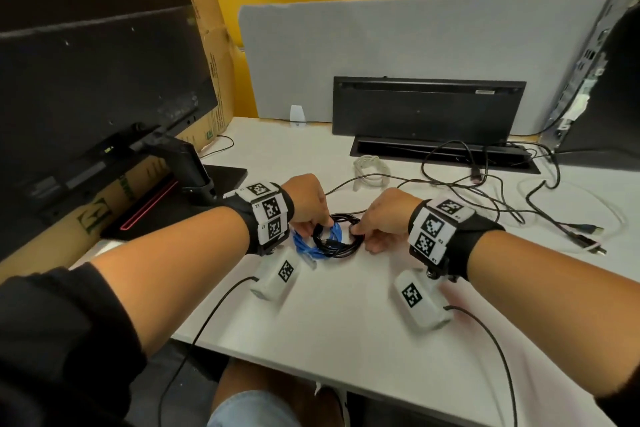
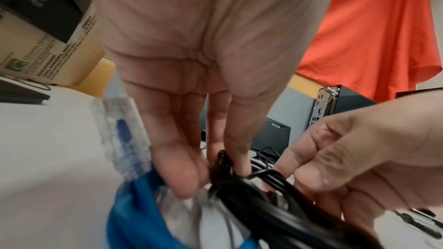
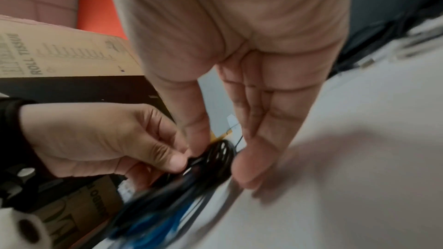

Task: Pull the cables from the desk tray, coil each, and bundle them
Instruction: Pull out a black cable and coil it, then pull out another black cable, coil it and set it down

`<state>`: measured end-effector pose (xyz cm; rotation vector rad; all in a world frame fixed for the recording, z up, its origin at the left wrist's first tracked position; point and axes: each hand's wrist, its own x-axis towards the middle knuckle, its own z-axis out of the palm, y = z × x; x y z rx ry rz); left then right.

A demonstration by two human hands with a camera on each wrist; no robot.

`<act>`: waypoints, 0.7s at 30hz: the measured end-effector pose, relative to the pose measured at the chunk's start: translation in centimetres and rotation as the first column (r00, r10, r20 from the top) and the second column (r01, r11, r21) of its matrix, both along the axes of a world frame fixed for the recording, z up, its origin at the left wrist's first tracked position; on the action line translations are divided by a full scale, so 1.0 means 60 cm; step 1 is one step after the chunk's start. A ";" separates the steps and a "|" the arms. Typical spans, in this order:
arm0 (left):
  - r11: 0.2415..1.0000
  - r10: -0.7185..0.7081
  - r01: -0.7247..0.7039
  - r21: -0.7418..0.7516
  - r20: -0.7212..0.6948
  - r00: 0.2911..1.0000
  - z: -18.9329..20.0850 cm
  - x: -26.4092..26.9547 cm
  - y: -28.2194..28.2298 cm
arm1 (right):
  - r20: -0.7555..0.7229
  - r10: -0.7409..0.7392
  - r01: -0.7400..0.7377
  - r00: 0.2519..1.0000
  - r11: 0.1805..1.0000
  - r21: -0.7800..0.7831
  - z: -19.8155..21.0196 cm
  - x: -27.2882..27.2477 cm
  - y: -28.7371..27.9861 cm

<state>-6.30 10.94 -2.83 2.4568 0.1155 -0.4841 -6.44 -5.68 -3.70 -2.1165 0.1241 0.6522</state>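
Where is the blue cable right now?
In the head view the blue cable lies coiled on the white desk, under the black cable coil, beside the left hand and left of the right hand.

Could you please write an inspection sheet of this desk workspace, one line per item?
Surface: white desk, cables spread on its far right part.
Job's things: black cable coil lying over blue network cable coil; open desk tray.
Clutter: small white cable coil.
Grips: left hand pinches the black coil; right hand pinches its other side.
Cables: loose black cables run out of the tray, uncoiled.
Surroundings: monitor, cardboard box, grey partition, computer tower.
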 end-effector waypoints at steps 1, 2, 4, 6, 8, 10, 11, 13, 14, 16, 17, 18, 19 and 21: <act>1.000 -0.004 0.005 0.017 -0.006 1.000 0.002 0.000 0.000 | 0.031 0.030 -0.029 0.999 0.998 -0.053 0.003 0.004 -0.003; 0.999 -0.012 0.012 0.033 -0.012 1.000 0.004 -0.001 0.000 | 0.061 0.058 -0.052 0.996 0.993 -0.106 0.007 0.008 -0.006; 0.998 -0.029 0.030 0.057 -0.021 0.999 0.008 -0.001 -0.001 | 0.122 0.079 -0.057 0.989 0.984 -0.171 0.016 0.016 -0.015; 0.996 -0.043 0.045 0.082 -0.022 0.999 0.010 -0.001 -0.003 | 0.187 0.124 -0.081 0.974 0.972 -0.220 0.023 0.026 -0.025; 0.993 -0.050 0.052 0.106 -0.021 0.999 0.012 0.000 -0.007 | 0.239 0.196 -0.114 0.951 0.941 -0.318 0.024 0.033 -0.035; 0.989 -0.067 0.067 0.133 -0.009 0.998 0.017 0.004 -0.014 | 0.263 0.309 -0.160 0.914 0.870 -0.466 0.020 0.040 -0.044; 0.985 -0.082 0.079 0.153 0.011 0.997 0.021 0.007 -0.019 | 0.253 0.384 -0.194 0.888 0.812 -0.551 0.019 0.043 -0.046; 0.973 -0.124 0.103 0.208 0.093 0.988 0.028 0.014 -0.030 | 0.212 0.499 -0.245 0.840 0.698 -0.673 0.014 0.047 -0.048; 0.967 -0.144 0.108 0.230 0.146 0.979 0.032 0.019 -0.036 | 0.206 0.527 -0.249 0.825 0.664 -0.705 0.012 0.051 -0.049; 0.961 -0.191 0.130 0.245 0.241 0.952 0.037 0.030 -0.053 | 0.234 0.533 -0.227 0.813 0.660 -0.716 0.009 0.059 -0.050; 0.956 -0.218 0.151 0.250 0.269 0.938 0.039 0.036 -0.063 | 0.261 0.527 -0.209 0.809 0.673 -0.710 0.011 0.062 -0.050; 0.949 -0.250 0.178 0.259 0.278 0.927 0.042 0.041 -0.073 | 0.287 0.523 -0.197 0.803 0.687 -0.700 0.014 0.066 -0.052; 0.940 -0.283 0.209 0.268 0.278 0.918 0.045 0.046 -0.083 | 0.314 0.524 -0.192 0.792 0.702 -0.686 0.020 0.071 -0.055; 0.930 -0.329 0.257 0.262 0.287 0.899 0.050 0.060 -0.097 | 0.418 0.511 -0.167 0.751 0.760 -0.628 0.041 0.080 -0.064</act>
